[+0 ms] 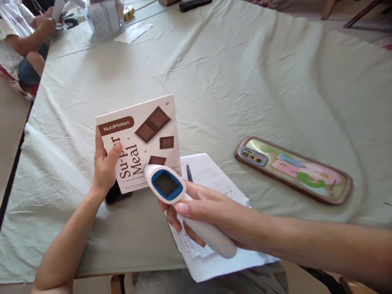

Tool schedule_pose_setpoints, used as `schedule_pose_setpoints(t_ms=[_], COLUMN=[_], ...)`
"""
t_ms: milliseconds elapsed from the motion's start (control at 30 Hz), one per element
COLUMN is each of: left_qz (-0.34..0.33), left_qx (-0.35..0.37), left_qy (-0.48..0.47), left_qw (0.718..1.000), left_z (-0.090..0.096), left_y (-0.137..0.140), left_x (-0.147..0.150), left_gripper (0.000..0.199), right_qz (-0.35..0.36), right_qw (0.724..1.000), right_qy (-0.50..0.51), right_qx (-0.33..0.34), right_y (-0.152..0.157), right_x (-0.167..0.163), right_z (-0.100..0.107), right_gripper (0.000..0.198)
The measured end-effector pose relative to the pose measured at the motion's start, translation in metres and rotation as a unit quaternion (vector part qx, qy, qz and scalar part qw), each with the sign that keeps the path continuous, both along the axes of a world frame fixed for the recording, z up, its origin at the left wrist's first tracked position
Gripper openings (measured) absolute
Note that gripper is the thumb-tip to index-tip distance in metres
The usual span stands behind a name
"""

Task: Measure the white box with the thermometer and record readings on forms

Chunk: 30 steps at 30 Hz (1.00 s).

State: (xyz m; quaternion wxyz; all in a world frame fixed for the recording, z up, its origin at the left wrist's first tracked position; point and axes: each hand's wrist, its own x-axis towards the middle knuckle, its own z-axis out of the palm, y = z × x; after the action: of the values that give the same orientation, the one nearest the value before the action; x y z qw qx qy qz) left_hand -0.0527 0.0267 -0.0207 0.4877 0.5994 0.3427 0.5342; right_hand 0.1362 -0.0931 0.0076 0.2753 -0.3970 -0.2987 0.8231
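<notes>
My left hand [105, 165] grips a white box [150, 153] by its left side, thumb across the front. The box is printed "NutriMotion Su-per Meal" with chocolate pieces and tilts up above the table. In my right hand [211, 204] is a white infrared thermometer [211, 237], fingers wrapped around its handle. Its dark screen [167, 183] with a blue surround faces me, and its head overlaps the box's lower right corner; whether they touch I cannot tell. Partly hidden behind the box lies a dark phone [118, 194].
Handwritten papers [214, 179] and a pen [189, 173] lie under my right hand. A phone in a decorated case [294, 169] rests at the right on the cloth-covered table [220, 81]. Far left, a clear container [105, 18] stands near a person's arm [27, 41].
</notes>
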Motion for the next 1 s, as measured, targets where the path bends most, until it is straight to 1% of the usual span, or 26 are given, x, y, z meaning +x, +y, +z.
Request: schedule_pose_setpoints(t_ms=[100, 200, 500, 733, 867, 1000], left_qz=[0.007, 0.008, -0.004, 0.003, 0.000, 0.001], left_qx=[-0.011, -0.020, -0.010, 0.016, 0.013, 0.009], left_qy=[0.008, 0.012, -0.013, 0.002, -0.002, -0.007], left_qw=[1.000, 1.000, 1.000, 1.000, 1.000, 1.000], left_z=[-0.001, -0.002, 0.001, 0.002, 0.002, 0.001], left_y=[-0.001, -0.001, -0.001, 0.001, 0.002, 0.002], left_x=[-0.002, -0.004, -0.002, 0.000, -0.001, -0.001], left_gripper=[0.065, 0.065, 0.060, 0.050, 0.047, 0.049], right_qz=[-0.018, -0.028, -0.039, -0.059, -0.050, -0.037], right_qw=[0.999, 0.999, 0.999, 0.998, 0.998, 0.999], right_qy=[0.018, 0.021, 0.022, 0.018, 0.022, 0.027], right_qx=[0.024, 0.030, 0.017, 0.025, 0.029, 0.021], right_y=[-0.004, -0.006, -0.004, -0.006, -0.004, -0.004], right_x=[-0.006, -0.008, -0.010, -0.014, -0.010, -0.009], right_z=[-0.008, -0.013, -0.013, -0.024, -0.018, -0.015], right_gripper=[0.055, 0.061, 0.070, 0.067, 0.061, 0.060])
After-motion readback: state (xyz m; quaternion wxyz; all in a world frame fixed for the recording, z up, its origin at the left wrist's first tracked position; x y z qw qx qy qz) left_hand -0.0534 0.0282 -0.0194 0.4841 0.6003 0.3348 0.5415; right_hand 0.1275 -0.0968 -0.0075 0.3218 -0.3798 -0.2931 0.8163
